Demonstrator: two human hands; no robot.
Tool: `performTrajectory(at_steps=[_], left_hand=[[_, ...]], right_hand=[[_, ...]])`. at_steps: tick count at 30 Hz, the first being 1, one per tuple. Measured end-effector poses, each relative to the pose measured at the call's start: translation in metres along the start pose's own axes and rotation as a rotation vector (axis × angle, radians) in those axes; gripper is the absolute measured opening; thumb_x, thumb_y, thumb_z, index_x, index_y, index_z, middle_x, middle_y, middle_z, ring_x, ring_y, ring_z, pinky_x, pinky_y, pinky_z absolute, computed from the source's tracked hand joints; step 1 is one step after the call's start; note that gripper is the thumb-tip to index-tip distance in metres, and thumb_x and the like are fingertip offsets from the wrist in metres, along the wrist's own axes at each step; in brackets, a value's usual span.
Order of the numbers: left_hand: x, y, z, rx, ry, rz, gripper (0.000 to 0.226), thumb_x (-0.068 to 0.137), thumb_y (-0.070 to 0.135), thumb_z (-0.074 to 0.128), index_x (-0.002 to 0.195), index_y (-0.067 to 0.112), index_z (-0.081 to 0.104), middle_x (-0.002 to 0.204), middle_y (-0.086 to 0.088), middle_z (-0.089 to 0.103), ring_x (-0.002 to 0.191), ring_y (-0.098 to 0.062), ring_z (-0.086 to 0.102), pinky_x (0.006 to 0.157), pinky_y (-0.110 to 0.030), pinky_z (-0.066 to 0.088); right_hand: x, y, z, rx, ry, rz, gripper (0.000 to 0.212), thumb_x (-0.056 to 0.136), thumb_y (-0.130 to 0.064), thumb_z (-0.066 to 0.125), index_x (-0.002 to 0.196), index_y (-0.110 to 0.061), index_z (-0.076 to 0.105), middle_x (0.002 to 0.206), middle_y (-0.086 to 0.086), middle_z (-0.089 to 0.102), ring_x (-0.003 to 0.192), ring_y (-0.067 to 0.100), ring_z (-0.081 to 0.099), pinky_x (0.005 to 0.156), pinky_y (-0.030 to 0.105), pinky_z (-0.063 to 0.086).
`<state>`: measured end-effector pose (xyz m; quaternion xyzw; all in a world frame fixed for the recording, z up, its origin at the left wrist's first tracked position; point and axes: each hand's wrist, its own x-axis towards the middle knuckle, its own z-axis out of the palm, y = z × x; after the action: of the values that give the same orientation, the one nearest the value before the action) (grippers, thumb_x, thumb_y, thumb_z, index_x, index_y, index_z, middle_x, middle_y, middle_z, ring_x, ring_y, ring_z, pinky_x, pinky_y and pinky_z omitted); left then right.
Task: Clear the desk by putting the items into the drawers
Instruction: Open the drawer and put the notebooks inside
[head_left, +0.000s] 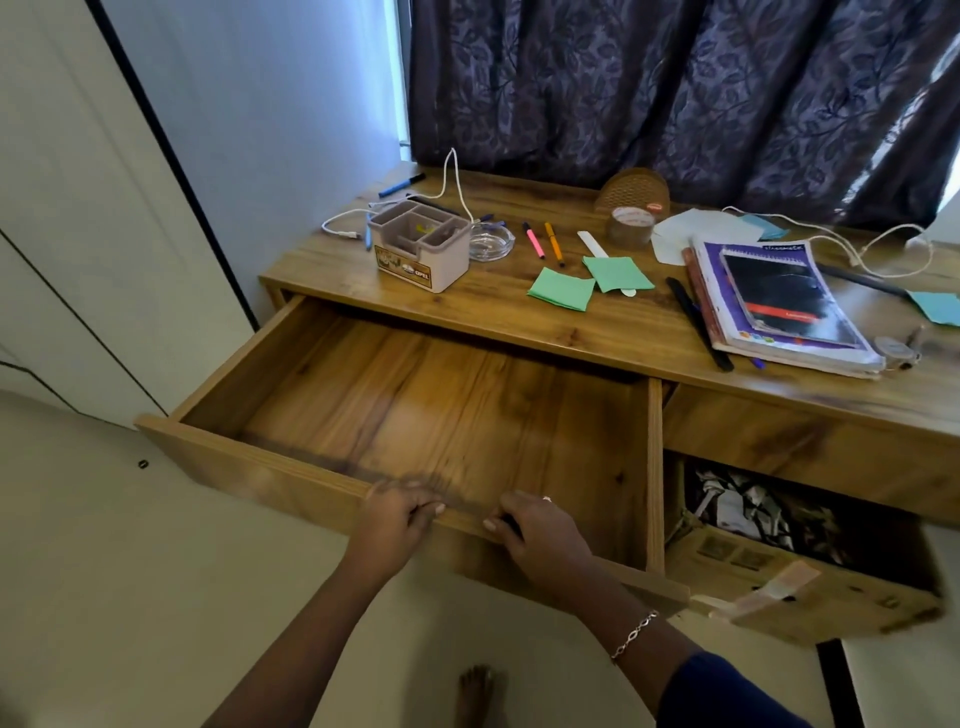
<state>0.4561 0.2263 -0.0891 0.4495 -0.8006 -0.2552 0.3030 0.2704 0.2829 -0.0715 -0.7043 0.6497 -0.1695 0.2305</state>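
The left drawer (291, 470) of the wooden desk (498, 306) stands pulled far out, and its inside holds nothing. My left hand (395, 519) and my right hand (535, 530) both grip the top edge of the drawer's front panel, fingers curled over it. On the desk lie a beige organiser box (421, 244), a glass ashtray (491, 244), a pink pen (533, 240), an orange pen (554, 243), two green paper notes (562, 289), a tape roll (631, 224), and a stack of notebooks (779, 301).
A white cable (452, 182) loops behind the organiser, and another cable (878, 254) trails at the right. A wicker holder (631, 189) stands by the curtain. The right drawer (810, 452) is shut. Below it sits a taped cardboard box (789, 577) full of things. A wardrobe door is at the left.
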Motion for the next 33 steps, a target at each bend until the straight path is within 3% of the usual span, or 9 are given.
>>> performTrajectory(at_steps=[4,10,13,20,23,26,29,33], left_hand=[[-0.008,0.000,-0.003,0.012,0.007,0.019,0.048,0.076,0.045,0.043,0.078,0.010,0.076,0.076,-0.002,0.073,0.082,-0.008,0.053,0.061,-0.013,0.029],[-0.007,0.002,-0.009,0.049,-0.103,-0.077,0.029,0.078,0.031,0.058,0.082,0.009,0.076,0.082,-0.003,0.074,0.072,-0.010,0.062,0.066,-0.002,0.033],[0.003,0.001,-0.015,0.092,-0.219,-0.130,0.016,0.085,0.023,0.065,0.090,0.013,0.076,0.092,0.000,0.073,0.083,-0.015,0.065,0.071,-0.017,0.042],[0.041,-0.004,-0.017,0.029,-0.528,-0.266,0.012,0.085,0.024,0.065,0.089,0.016,0.072,0.088,0.002,0.070,0.084,-0.011,0.063,0.081,-0.031,0.049],[0.063,-0.006,-0.013,-0.082,-0.619,-0.278,0.005,0.089,0.018,0.060,0.087,0.020,0.064,0.080,0.007,0.066,0.076,-0.006,0.062,0.080,-0.029,0.053],[0.092,-0.006,-0.008,-0.132,-0.631,-0.251,0.009,0.092,0.014,0.055,0.087,0.017,0.062,0.080,0.004,0.065,0.072,-0.006,0.060,0.075,-0.026,0.053],[0.130,0.000,-0.003,-0.139,-0.632,-0.194,0.018,0.095,0.014,0.050,0.104,0.004,0.062,0.092,-0.008,0.067,0.071,-0.009,0.060,0.059,-0.009,0.045],[0.181,0.023,0.015,-0.234,-0.630,-0.146,0.019,0.094,0.016,0.051,0.104,0.006,0.064,0.090,-0.006,0.066,0.078,-0.013,0.062,0.063,-0.019,0.047]], right_hand=[[-0.007,-0.004,0.002,-0.010,-0.019,-0.014,0.023,0.095,-0.030,0.046,0.096,-0.010,0.057,0.094,0.004,0.057,0.090,0.021,0.053,0.079,0.034,0.042],[-0.010,-0.004,0.003,0.004,-0.022,-0.023,0.024,0.094,-0.031,0.046,0.097,-0.010,0.057,0.096,0.005,0.060,0.090,0.021,0.053,0.079,0.034,0.043],[-0.008,-0.003,0.002,0.003,-0.033,-0.022,0.023,0.094,-0.031,0.046,0.096,-0.011,0.057,0.095,0.003,0.059,0.089,0.020,0.054,0.080,0.034,0.044],[0.015,0.003,-0.003,-0.028,-0.121,0.060,0.032,0.096,-0.035,0.043,0.093,-0.008,0.059,0.082,0.009,0.060,0.078,0.024,0.058,0.073,0.037,0.046],[0.032,0.009,-0.005,-0.060,-0.067,0.112,0.029,0.096,-0.034,0.042,0.095,-0.011,0.059,0.082,0.006,0.059,0.076,0.019,0.056,0.069,0.030,0.042],[0.050,0.017,-0.010,-0.084,0.015,0.194,0.026,0.096,-0.032,0.043,0.103,-0.012,0.060,0.094,0.007,0.064,0.084,0.019,0.059,0.075,0.032,0.048],[0.064,0.028,-0.013,0.008,0.178,0.282,0.018,0.094,-0.026,0.048,0.099,-0.012,0.058,0.089,0.002,0.062,0.078,0.014,0.058,0.071,0.028,0.049],[0.077,0.041,-0.032,0.111,0.389,0.370,0.012,0.093,-0.019,0.052,0.102,-0.019,0.059,0.087,-0.006,0.061,0.072,0.000,0.053,0.065,0.011,0.039]])
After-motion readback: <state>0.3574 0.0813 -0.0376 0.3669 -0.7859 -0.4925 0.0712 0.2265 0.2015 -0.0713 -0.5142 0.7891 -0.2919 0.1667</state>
